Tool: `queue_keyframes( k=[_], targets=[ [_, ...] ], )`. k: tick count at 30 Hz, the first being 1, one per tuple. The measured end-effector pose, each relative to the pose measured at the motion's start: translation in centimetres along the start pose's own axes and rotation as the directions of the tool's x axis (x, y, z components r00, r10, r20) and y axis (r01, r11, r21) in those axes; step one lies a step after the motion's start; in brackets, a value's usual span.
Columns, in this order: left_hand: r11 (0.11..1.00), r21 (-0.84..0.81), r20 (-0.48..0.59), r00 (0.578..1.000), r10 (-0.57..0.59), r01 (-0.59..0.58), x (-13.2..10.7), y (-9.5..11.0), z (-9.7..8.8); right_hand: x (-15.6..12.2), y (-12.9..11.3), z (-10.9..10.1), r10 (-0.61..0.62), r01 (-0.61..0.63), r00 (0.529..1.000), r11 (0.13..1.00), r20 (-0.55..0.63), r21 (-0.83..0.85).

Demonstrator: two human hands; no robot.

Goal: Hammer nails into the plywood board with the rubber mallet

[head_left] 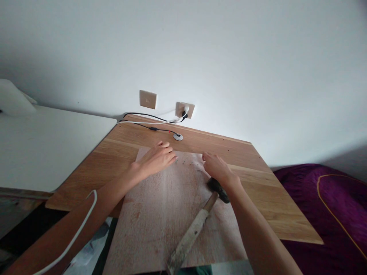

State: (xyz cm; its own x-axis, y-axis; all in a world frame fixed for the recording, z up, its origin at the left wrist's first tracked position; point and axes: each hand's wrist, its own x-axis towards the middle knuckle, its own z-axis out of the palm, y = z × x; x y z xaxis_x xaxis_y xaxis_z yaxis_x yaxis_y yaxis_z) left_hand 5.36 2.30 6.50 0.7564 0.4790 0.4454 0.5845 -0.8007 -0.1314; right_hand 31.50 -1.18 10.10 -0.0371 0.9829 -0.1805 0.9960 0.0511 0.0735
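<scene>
My left hand rests on the far left part of a pale plywood board, fingers stretched forward and lying flat. My right hand rests on the board's far right part, fingers curled down toward several small dark nails that lie between the two hands; whether it pinches one is hidden. A hammer with a dark head and a worn pale wooden handle lies on the board just below my right wrist, untouched.
The board lies on a wooden desk against a white wall with a switch plate and a socket. Black and white cables run to a grommet. A white tabletop stands at left, purple bedding at right.
</scene>
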Motion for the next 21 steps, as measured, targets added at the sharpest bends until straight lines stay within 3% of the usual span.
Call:
queue_keyframes(
  k=[4, 10, 13, 17, 19, 21],
  targets=[
    [0.999, -0.031, 0.03, 0.999, 0.034, -0.033, -1.1, 0.8, -0.2, -0.3, -0.3, -0.4, -0.012, 0.012, 1.0, 1.0, 0.013, 0.009],
    [0.993, -0.073, 0.019, 0.995, -0.096, 0.097, -3.9, -0.5, -1.0, -1.5, -0.3, -1.0, -0.023, 0.026, 0.999, 0.997, -0.035, 0.072],
    [0.978, -0.172, 0.033, 0.993, -0.116, 0.12, -5.4, -1.7, -1.2, -2.5, -0.6, -1.3, -0.154, 0.158, 0.987, 0.974, -0.038, 0.161],
    [0.971, -0.214, 0.044, 0.994, -0.1, 0.107, -6.1, -2.6, -1.2, -3.3, -1.5, -1.0, -0.382, 0.355, 0.924, 0.888, 0.037, 0.293],
    [0.973, -0.21, 0.039, 0.995, -0.094, 0.1, -5.9, -2.6, -1.3, -3.3, -1.9, -0.7, -0.413, 0.382, 0.91, 0.87, 0.038, 0.311],
    [0.978, -0.191, 0.048, 0.996, -0.071, 0.079, -5.6, -2.7, -1.5, -2.9, -2.1, -0.5, -0.38, 0.363, 0.925, 0.887, 0.002, 0.286]
  ],
)
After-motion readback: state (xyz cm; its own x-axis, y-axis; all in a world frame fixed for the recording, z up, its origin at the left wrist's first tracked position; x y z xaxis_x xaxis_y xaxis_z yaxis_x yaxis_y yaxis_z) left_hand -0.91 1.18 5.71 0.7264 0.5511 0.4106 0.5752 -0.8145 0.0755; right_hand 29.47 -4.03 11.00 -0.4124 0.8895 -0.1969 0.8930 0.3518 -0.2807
